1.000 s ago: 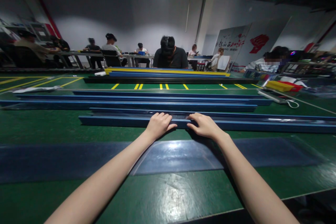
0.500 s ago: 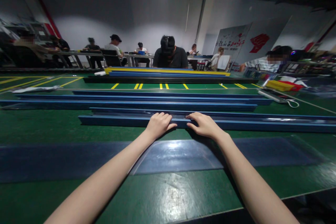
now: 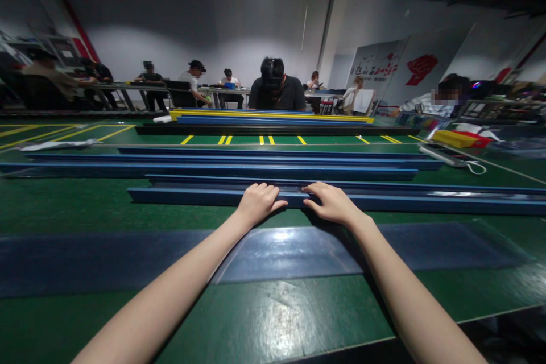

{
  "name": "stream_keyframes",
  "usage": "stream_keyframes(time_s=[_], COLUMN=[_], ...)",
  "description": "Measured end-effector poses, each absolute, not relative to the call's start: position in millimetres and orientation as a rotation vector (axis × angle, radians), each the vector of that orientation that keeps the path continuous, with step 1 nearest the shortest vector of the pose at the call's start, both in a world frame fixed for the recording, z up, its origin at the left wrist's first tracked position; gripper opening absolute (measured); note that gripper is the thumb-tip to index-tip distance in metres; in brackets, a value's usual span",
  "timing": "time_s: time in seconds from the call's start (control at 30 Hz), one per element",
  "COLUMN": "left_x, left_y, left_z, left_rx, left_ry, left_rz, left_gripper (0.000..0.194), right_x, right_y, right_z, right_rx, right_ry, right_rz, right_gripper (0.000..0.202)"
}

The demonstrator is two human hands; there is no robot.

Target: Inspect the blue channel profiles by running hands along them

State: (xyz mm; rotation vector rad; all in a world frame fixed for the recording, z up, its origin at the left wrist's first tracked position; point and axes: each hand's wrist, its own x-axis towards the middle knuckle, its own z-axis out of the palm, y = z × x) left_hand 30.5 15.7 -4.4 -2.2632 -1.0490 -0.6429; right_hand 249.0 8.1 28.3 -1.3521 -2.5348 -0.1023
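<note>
A long blue U-shaped channel (image 3: 191, 196) lies crosswise on the green table and runs out of view on the right. My left hand (image 3: 258, 203) is closed on its near wall, fingers over the top edge and thumb in front. A short gap to the right, my right hand (image 3: 328, 202) grips the same wall, its thumb also on the front face and its fingertips partly hidden inside the channel. Shiny reflections show in the channel's trough at the right. Beneath my forearms, a clear plastic strip (image 3: 290, 250) lies flat across the table.
More blue channels (image 3: 213, 170) lie parallel just beyond. Farther back are a black bar (image 3: 277, 131) and stacked yellow and blue profiles (image 3: 273, 115). A device with a white cord (image 3: 452, 156) and a yellow bin (image 3: 454, 138) sit at right. A person (image 3: 277, 88) sits opposite.
My hands and the blue channel hold the same position. In the background, a seated person in a white shirt at left has leaned forward.
</note>
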Motion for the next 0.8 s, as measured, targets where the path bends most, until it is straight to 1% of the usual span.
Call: stream_keyframes(time_s=[0.8], left_x=[31.2], left_y=[14.7], left_z=[-3.3], left_rx=[-2.262], left_ry=[-1.072], left_rz=[-0.628], left_gripper=[0.038], right_x=[248.1], right_y=[6.4], right_z=[29.6], right_rx=[-1.356], right_ry=[-2.537], right_rz=[-0.079], right_gripper=[0.036])
